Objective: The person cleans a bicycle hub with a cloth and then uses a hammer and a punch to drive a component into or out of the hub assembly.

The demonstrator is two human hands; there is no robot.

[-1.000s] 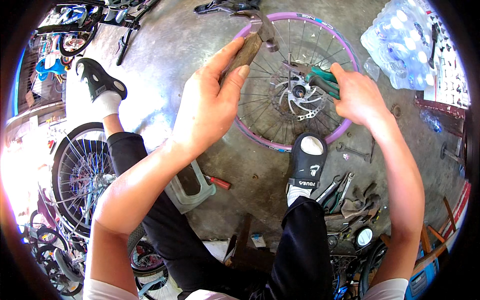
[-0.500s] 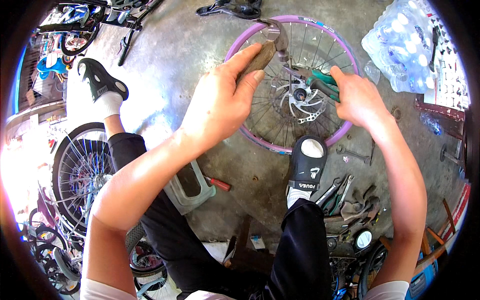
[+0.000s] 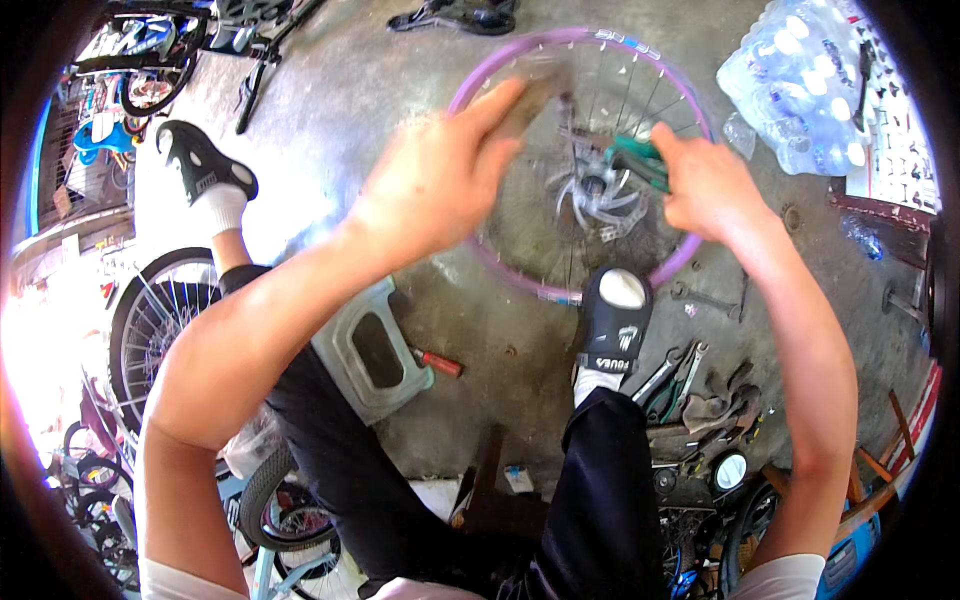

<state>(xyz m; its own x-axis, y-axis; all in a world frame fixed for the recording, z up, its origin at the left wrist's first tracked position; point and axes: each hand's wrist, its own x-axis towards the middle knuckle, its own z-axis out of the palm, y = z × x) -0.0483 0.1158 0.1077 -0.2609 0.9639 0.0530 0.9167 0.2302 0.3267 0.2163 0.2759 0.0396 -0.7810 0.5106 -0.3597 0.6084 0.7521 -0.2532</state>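
Note:
My left hand point(image 3: 425, 185) is closed round the wooden handle of a hammer point(image 3: 532, 103), whose head is smeared by motion above the wheel. In my right hand point(image 3: 715, 190) are green-handled pliers point(image 3: 640, 162), their jaws pointing left, just above the hub. Beneath both lies a purple-rimmed bicycle wheel point(image 3: 515, 281), flat on the floor, with a silver brake disc point(image 3: 628, 222) at its centre. Blur hides what the plier jaws grip and whether the hammer touches anything. My right shoe point(image 3: 615, 325) overlaps the near edge of the rim.
A grey plastic stool point(image 3: 385, 395) lies by my left leg, with a red-handled screwdriver point(image 3: 440, 363) beside it. Several wrenches point(image 3: 690, 370) and other tools lie right of my right foot. Wrapped water bottles point(image 3: 795, 90) stand far right; bicycles point(image 3: 150, 320) crowd the left.
My left hand and forearm have shifted a little left, and the hammer is now blurred. The pliers stay close to the same place over the hub.

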